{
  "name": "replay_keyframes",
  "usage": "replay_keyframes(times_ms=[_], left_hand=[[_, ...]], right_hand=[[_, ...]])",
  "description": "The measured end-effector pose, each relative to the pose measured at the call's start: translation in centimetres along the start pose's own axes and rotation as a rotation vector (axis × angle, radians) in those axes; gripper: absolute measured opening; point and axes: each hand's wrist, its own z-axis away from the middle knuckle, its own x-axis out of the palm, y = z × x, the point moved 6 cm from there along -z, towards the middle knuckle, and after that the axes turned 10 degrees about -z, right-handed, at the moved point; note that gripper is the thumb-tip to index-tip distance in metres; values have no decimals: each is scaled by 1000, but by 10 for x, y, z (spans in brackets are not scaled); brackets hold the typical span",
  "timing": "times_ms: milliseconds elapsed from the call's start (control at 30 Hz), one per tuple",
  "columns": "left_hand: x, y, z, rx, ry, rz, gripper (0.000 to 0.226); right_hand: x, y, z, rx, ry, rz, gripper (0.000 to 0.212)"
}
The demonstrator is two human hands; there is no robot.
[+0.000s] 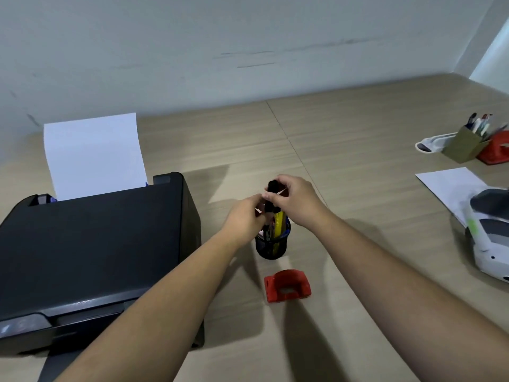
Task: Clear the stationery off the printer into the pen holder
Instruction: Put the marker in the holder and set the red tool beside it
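A black mesh pen holder [271, 248] stands on the wooden desk to the right of the black printer [91, 249]. A yellow utility knife [281, 227] and other pens stick up out of it. Both hands meet directly above the holder. My right hand [296, 199] grips the top of a black marker [272, 188] held upright over the holder. My left hand [245, 219] pinches the same bunch of stationery lower down. The printer's lid shows nothing on it, and white paper [93, 155] stands in its rear tray.
A red hole punch [287, 285] lies just in front of the holder. At the right are a white sheet [451, 186], a white and grey device [487, 235], a cardboard pen box [465, 144], a white holder [432, 143] and a red object [497, 147].
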Motion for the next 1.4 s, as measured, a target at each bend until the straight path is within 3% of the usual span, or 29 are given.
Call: replay_keyframes(times_ms=[200,333,533,633,767,867,967,1033,1133,1267,1400], left_hand=[[26,-50,-8,-272,-7,9,36],[49,-67,-11,-368,-84,184,15],[61,-78,-14,-456,-60,412,10],[65,-77,-12,-484,-52,479,14],[65,-77,-13,-503,-38,504,16],[67,-79,-12,-540,-33,543,16],[69,-79,-11,-556,-34,577,16],[70,-80,-11,-552,-34,597,16],[69,-78,-9,-548,-30,618,16],[68,-77,-8,-544,-29,630,16],[70,-78,-9,-531,-43,661,15]], right_hand=[[3,41,2,84,-27,61,6],[11,69,7,134,-44,75,10],[22,79,1,139,-106,163,14],[27,86,1,165,-176,336,20],[34,91,11,145,-88,287,20],[21,88,13,128,110,263,24],[2,85,25,144,275,55,16],[6,81,34,92,177,-54,14],[18,79,43,26,47,-18,19],[37,75,32,23,12,38,9],[41,56,6,-49,49,151,15]])
